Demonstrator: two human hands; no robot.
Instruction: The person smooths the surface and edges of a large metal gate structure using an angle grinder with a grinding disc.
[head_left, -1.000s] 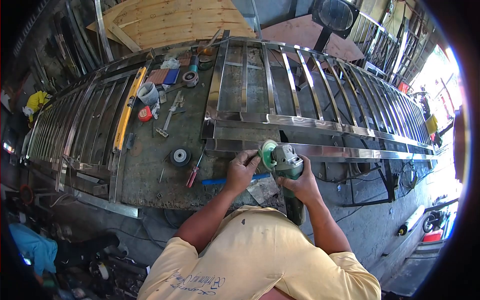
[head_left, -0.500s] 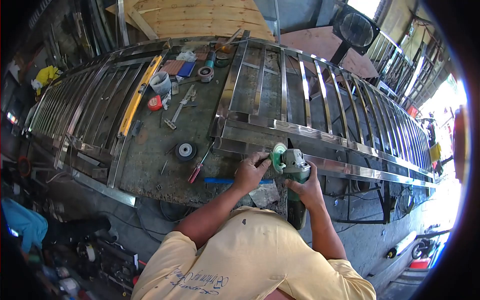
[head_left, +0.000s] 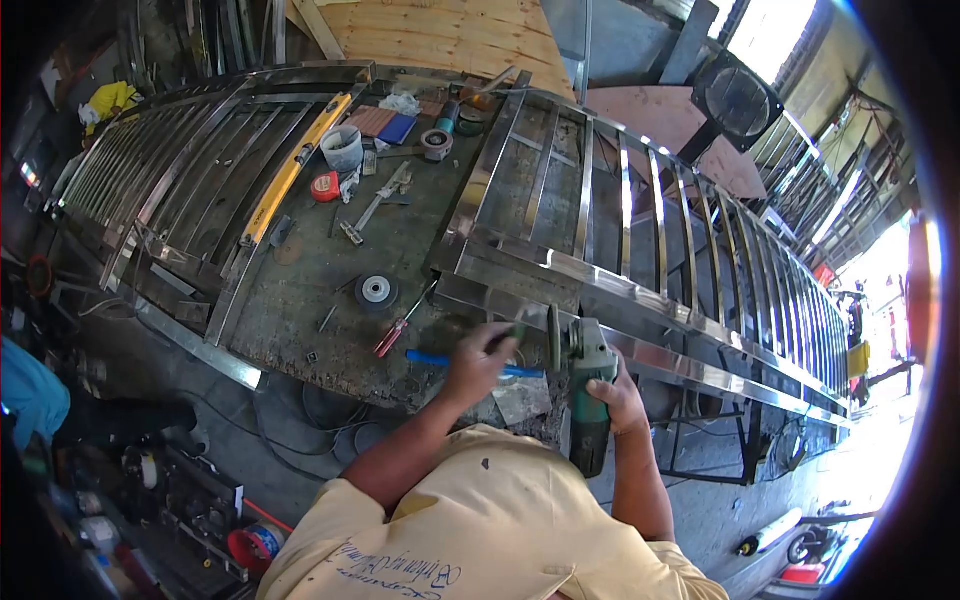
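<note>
My right hand [head_left: 622,400] grips a green and grey angle grinder [head_left: 591,362] around its body, head up and tail toward me. Mounted on the grinder's left side, the disc [head_left: 555,338] now shows nearly edge-on. My left hand [head_left: 474,364] is left of the disc and apart from it, its fingers curled, with a small dark greenish thing at the fingertips, too blurred to name. Close by lie a blue strip [head_left: 428,357], a screwdriver [head_left: 391,338] with a red handle, and a round dark wheel [head_left: 376,291]. Beyond the grinder runs a shiny metal frame [head_left: 600,275].
On the workbench [head_left: 300,330] are a yellow spirit level [head_left: 290,180], a caliper [head_left: 375,208], a red tape measure [head_left: 325,187], a grey cup [head_left: 342,148] and a second grinder [head_left: 440,137]. Another barred frame [head_left: 190,170] lies left. Cables [head_left: 265,425] trail across the floor below.
My left hand has come away from the grinder's disc, moving left and slightly down. The grinder has turned so the disc is seen edge-on. The camera view has shifted.
</note>
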